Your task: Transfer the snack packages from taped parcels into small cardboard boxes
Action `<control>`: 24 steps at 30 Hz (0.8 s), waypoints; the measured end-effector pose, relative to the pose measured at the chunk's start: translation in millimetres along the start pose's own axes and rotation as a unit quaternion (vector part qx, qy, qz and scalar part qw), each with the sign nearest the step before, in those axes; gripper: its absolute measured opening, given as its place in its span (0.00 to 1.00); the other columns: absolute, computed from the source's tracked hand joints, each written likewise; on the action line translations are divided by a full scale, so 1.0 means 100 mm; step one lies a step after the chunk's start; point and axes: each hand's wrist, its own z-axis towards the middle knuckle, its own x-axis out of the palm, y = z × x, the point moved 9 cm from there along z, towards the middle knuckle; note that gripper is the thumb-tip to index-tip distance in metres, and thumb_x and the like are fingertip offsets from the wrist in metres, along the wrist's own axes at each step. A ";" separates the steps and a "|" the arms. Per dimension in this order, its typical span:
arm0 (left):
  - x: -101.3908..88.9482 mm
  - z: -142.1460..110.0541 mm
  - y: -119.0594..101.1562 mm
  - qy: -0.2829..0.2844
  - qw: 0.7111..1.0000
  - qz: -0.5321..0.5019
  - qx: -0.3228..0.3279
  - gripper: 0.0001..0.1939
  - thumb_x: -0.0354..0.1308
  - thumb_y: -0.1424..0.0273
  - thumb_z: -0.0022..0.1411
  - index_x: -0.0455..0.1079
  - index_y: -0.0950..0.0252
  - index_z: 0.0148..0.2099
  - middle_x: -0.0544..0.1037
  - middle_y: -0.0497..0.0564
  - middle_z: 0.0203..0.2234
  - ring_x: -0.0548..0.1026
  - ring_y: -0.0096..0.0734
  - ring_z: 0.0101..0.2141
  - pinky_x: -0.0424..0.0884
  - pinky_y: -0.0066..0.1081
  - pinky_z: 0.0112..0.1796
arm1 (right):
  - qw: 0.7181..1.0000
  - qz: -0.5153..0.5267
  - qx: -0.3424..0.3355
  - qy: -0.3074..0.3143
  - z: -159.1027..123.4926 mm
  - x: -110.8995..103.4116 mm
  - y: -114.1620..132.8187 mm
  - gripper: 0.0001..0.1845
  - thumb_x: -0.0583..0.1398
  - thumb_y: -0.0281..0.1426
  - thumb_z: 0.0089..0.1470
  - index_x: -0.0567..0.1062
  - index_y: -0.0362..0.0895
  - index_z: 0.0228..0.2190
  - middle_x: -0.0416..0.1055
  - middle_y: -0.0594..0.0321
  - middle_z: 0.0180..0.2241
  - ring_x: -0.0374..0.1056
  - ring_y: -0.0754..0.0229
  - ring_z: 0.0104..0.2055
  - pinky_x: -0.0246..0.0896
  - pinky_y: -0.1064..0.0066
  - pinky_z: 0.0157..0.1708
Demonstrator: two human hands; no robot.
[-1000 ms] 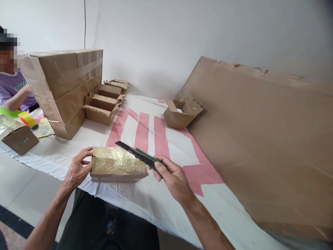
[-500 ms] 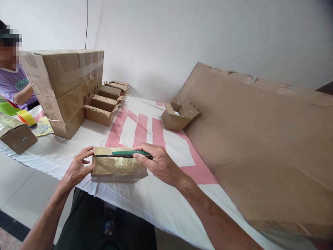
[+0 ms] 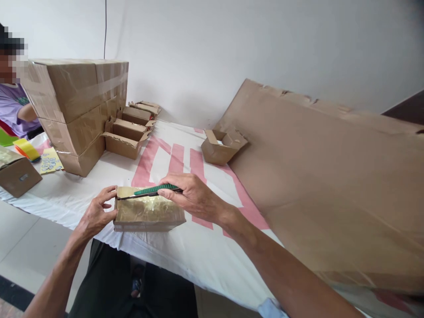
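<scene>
A small taped cardboard box [image 3: 147, 215] lies near the front edge of the white and pink table cover [image 3: 198, 251]. My left hand [image 3: 96, 214] grips the box's left end, fingers curled on it. My right hand [image 3: 190, 196] is closed on a green box cutter [image 3: 150, 191], held flat along the far top edge of the box, its blade pointing left and touching the tape.
A stack of large taped cartons [image 3: 76, 110] stands at the back left, with several small open boxes [image 3: 127, 132] beside it. Another open box [image 3: 220, 145] sits mid-table. A big cardboard sheet [image 3: 331, 176] leans at the right. A person in purple [image 3: 15, 106] sits far left.
My right hand has swung the cutter from beside the box's right end onto its top far edge and slid it left. The left hand has kept its hold on the box.
</scene>
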 end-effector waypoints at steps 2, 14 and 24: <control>-0.01 0.01 -0.02 0.002 1.000 0.004 0.003 0.26 0.69 0.61 0.56 0.86 0.51 0.58 0.77 0.55 0.69 0.78 0.56 0.65 0.83 0.45 0.52 | 1.000 -0.028 -0.007 0.012 0.02 0.04 -0.01 0.10 0.62 0.34 0.70 0.82 0.46 0.36 0.76 0.63 0.32 0.68 0.61 0.33 0.59 0.67 0.35; -0.09 0.09 -0.04 -0.007 0.997 0.076 -0.005 0.26 0.66 0.58 0.55 0.85 0.55 0.56 0.78 0.56 0.67 0.79 0.56 0.62 0.83 0.43 0.48 | 0.975 -0.206 -0.036 0.070 -0.09 -0.22 -0.12 0.14 0.61 0.36 0.74 0.80 0.46 0.34 0.78 0.61 0.34 0.66 0.59 0.34 0.48 0.65 0.32; -0.05 0.14 -0.15 0.001 0.995 0.099 0.000 0.24 0.63 0.57 0.57 0.86 0.55 0.54 0.81 0.56 0.65 0.82 0.54 0.59 0.82 0.39 0.42 | 0.980 -0.176 -0.039 0.085 -0.13 -0.21 -0.28 0.14 0.61 0.34 0.74 0.82 0.46 0.35 0.78 0.61 0.33 0.68 0.59 0.34 0.52 0.66 0.33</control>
